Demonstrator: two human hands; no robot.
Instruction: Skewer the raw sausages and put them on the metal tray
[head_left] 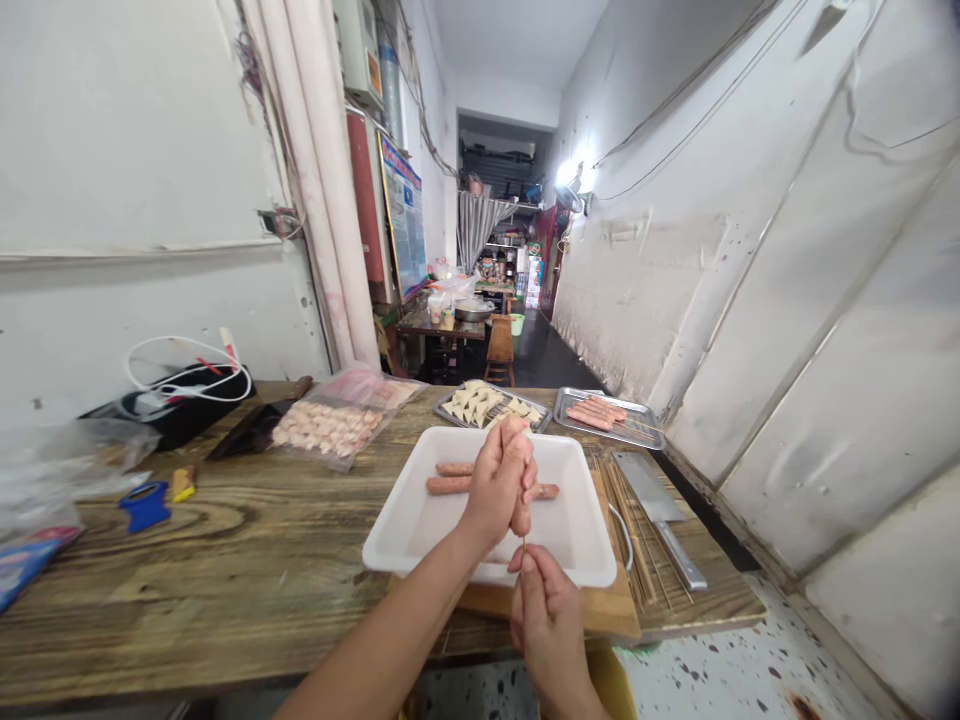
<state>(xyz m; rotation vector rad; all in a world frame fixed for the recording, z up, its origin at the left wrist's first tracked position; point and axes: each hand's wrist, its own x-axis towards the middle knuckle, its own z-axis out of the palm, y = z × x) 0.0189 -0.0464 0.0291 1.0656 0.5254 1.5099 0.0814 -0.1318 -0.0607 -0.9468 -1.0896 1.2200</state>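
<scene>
My left hand (501,482) is wrapped round a pinkish sausage (520,518), whose lower end sticks out below the fingers. A thin wooden skewer (525,543) runs into that end. Just below, my right hand (543,598) pinches the skewer between thumb and fingers. Both hands are over a white plastic tub (397,510), where a few more sausages (450,485) lie, partly hidden behind my left hand.
Right of the tub lie loose skewers (628,530) and a cleaver (651,495). Behind stand a metal tray (651,430) of skewered sausages and a tray of folded dough pieces (474,404). A bag of pale meat pieces (322,430) and a blue tool (144,506) lie left.
</scene>
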